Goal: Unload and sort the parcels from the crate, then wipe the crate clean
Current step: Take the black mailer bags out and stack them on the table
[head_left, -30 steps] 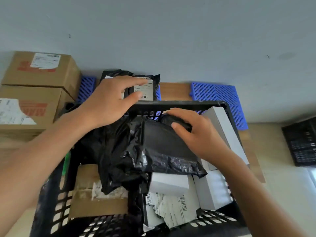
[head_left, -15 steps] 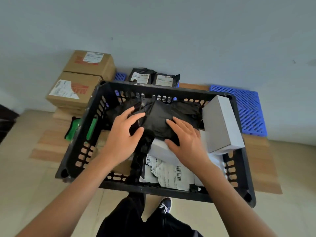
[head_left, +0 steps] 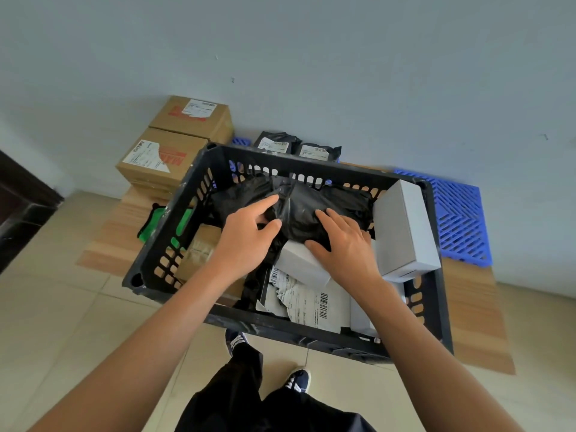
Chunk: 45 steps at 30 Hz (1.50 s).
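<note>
A black slatted crate (head_left: 318,330) stands on the floor in front of me, full of parcels. On top lies a black plastic mailer bag (head_left: 299,207). My left hand (head_left: 246,236) grips its left edge, thumb and fingers curled into the plastic. My right hand (head_left: 343,244) lies on its right side with fingers spread over the bag and a white box (head_left: 299,265) beneath. A larger white box (head_left: 405,232) leans against the crate's right wall. A torn labelled white parcel (head_left: 308,302) and a brown carton (head_left: 199,254) lie lower in the crate.
Two brown cartons (head_left: 162,157) are stacked against the wall at the left. Two black mailer bags (head_left: 296,148) lie behind the crate on blue plastic pallet mats (head_left: 455,219). Something green (head_left: 152,222) sits left of the crate. My shoes (head_left: 296,380) are by its near edge.
My left hand left the black bag behind the crate and came down onto the black mailer inside it. The view pulled back and up; both hands now sit on the mailer.
</note>
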Tool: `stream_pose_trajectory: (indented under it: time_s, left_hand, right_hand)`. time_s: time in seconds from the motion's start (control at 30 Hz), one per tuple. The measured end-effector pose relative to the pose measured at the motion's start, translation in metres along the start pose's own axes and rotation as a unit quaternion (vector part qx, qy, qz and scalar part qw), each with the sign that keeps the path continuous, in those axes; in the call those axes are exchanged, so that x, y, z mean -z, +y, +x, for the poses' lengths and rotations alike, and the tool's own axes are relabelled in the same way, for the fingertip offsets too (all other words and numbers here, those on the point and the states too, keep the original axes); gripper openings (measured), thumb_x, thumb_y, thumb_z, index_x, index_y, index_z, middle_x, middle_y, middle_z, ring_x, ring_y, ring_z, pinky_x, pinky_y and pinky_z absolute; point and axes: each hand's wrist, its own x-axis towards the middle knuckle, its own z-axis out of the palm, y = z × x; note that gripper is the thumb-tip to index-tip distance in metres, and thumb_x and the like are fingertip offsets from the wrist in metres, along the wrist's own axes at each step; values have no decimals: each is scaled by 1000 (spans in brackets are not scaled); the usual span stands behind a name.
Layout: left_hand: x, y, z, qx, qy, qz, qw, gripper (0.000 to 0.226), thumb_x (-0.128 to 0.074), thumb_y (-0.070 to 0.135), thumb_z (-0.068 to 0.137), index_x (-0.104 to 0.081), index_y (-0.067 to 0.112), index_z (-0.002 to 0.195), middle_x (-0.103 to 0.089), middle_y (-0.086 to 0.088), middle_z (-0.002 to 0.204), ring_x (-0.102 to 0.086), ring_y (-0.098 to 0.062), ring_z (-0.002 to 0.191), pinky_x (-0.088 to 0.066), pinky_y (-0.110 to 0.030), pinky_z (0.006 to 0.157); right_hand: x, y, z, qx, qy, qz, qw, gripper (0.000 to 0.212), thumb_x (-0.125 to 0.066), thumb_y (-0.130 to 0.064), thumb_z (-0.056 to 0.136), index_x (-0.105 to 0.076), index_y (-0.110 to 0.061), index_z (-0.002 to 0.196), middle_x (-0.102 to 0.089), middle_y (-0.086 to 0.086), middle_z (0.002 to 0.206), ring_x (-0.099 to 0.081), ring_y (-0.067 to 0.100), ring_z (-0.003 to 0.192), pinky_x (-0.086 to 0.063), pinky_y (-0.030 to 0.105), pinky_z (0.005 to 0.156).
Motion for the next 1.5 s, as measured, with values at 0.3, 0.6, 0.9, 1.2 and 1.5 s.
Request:
stream_pose_trajectory:
  time_s: [0.3,0.6,0.9,1.2,1.5]
  left_hand:
    - [5,36,-4,20,18,-218,976,56,-65,14,99,-47,19,152,-53,2,151,-61,16,102,-56,-29,100]
    - [4,54,-3,-22,0,-298,954,50,-60,9,102,-50,21,149,-58,2,147,-61,-14,129,-60,-29,87]
    - [5,38,-14,-27,24,-256,966,46,-56,24,104,-50,31,150,-58,10,145,-65,-7,120,-57,-37,97]
    - [-8,34,-31,-35,2,-224,974,64,-63,14,101,-39,37,155,-64,32,125,-61,7,119,-49,-17,102]
    - [-15,25,-34,-37,47,-213,975,66,-64,3,98,-47,38,151,-59,27,137,-56,6,127,-46,-32,112]
  right_hand:
    - [1,7,-11,19,55,12,998,82,-71,-39,92,-29,-18,159,-40,4,159,-38,29,145,-40,51,110]
    - [18,23,-16,23,163,73,984,66,-70,-8,87,-47,-15,149,-65,8,129,-63,29,112,-57,43,81]
    - [74,12,-25,-72,143,329,931,44,-64,-17,97,-55,-26,139,-65,-23,107,-63,-7,97,-55,10,77]
    - [87,-7,-30,-143,43,621,769,29,-66,-13,97,-66,-18,125,-77,-4,112,-74,16,105,-59,36,93]
    - [74,-9,-39,-155,-18,653,741,28,-61,-6,99,-65,-11,126,-76,3,116,-73,22,108,-58,39,93]
